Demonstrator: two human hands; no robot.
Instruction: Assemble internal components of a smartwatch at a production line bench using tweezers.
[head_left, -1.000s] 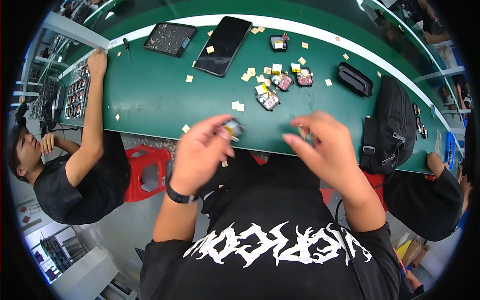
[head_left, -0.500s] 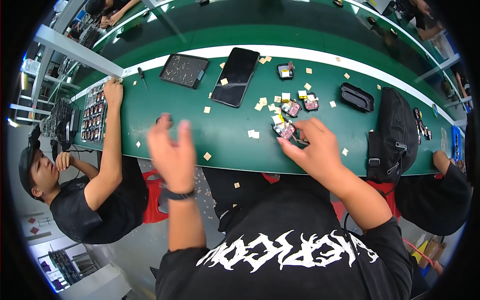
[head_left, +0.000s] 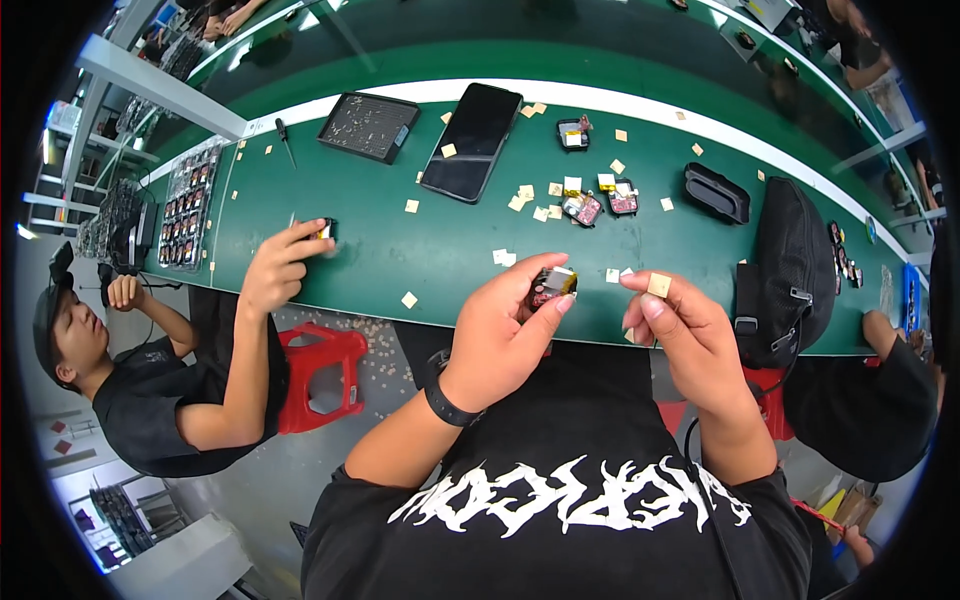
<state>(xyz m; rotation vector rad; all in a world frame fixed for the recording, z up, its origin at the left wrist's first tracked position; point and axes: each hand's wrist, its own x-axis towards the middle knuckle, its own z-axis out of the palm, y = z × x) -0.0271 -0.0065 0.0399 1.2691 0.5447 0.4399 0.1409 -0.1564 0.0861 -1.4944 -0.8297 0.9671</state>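
Close to the table's near edge, my left hand (head_left: pixel 503 325) is wrapped round a small electronic module (head_left: pixel 553 286) with a black case, a reddish board and a silver-yellow top; my fingers hide part of it. To its right my right hand (head_left: pixel 690 335) pinches a small beige square pad (head_left: pixel 659 285) between thumb and finger. Beyond my hands lie two similar modules, one (head_left: pixel 581 207) beside the other (head_left: pixel 622 196), each with a white-and-yellow piece sticking up. A third module (head_left: pixel 573 134) sits farther back. Loose beige squares (head_left: pixel 526 191) are scattered around them.
A black phone-like slab (head_left: pixel 472 142), a dark tray of tiny parts (head_left: pixel 367 126) and a screwdriver (head_left: pixel 286 145) lie toward the back. A black case (head_left: pixel 716 193) and bag (head_left: pixel 785 270) are at right. At left, a co-worker's hand (head_left: pixel 278 270) touches another module (head_left: pixel 325 232), near a filled clear tray (head_left: pixel 188 215).
My left hand has come right and now holds the module that lay under my right hand. My right hand has drawn back with a beige square. The co-worker's hand left the clear tray for a module.
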